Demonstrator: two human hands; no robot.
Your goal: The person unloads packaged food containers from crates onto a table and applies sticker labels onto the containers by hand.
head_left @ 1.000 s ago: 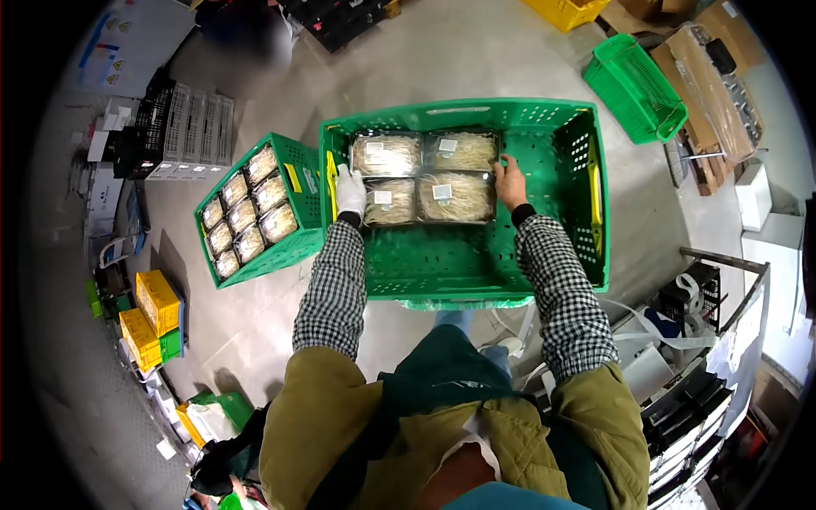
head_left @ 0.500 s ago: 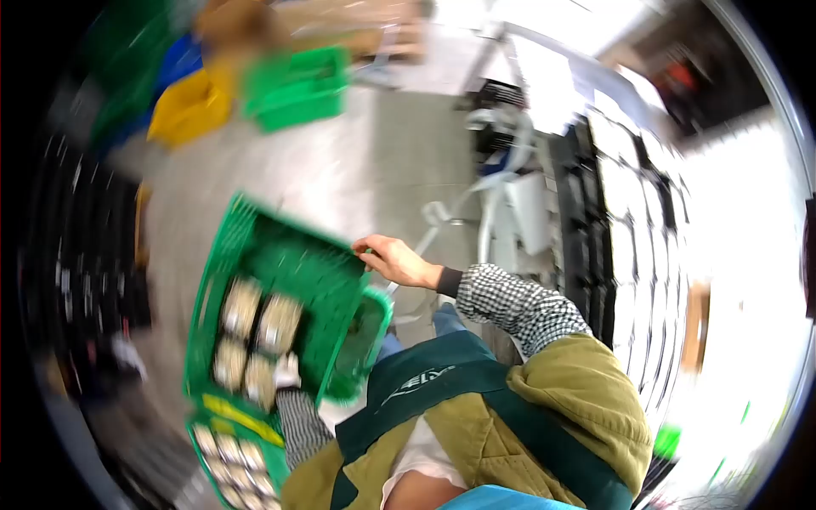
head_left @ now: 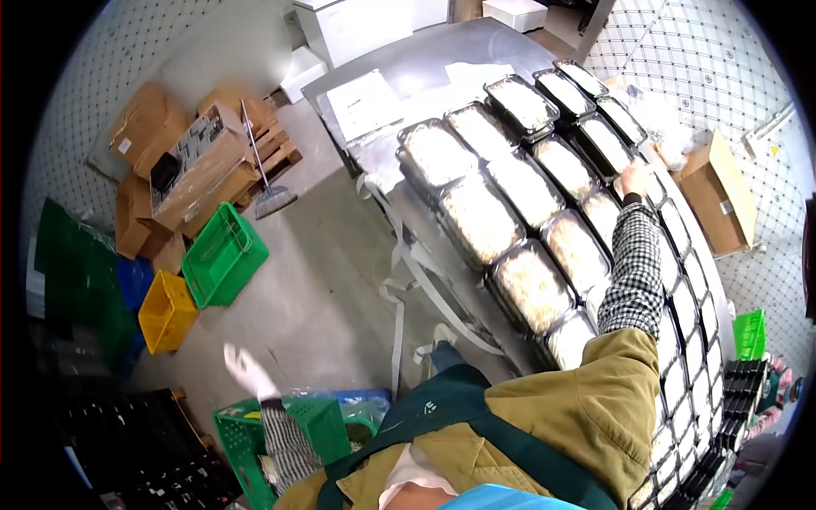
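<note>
My left hand point(head_left: 246, 372), in a white glove, is held out over the floor beyond the green crate point(head_left: 319, 429), fingers apart and holding nothing. Bare, my right hand point(head_left: 636, 178) reaches across the metal table point(head_left: 382, 157) to the black trays of pale food near its far side. Its fingertips are at a tray point(head_left: 603, 144); whether they grip it is too small to tell. Rows of filled trays point(head_left: 480, 218) cover much of the table. Part of a pack shows inside the green crate beside my left forearm.
Another green crate point(head_left: 225, 255) and a yellow crate point(head_left: 167, 312) stand on the floor at the left, near cardboard boxes point(head_left: 153, 127) and a broom point(head_left: 274, 201). White straps hang along the table edge. Black crates are at the lower left, and a person point(head_left: 775, 395) is at the far right.
The view has swung right from the green crate to the table. My left hand has left the packs in the crate, and my right hand has moved from the crate to the trays.
</note>
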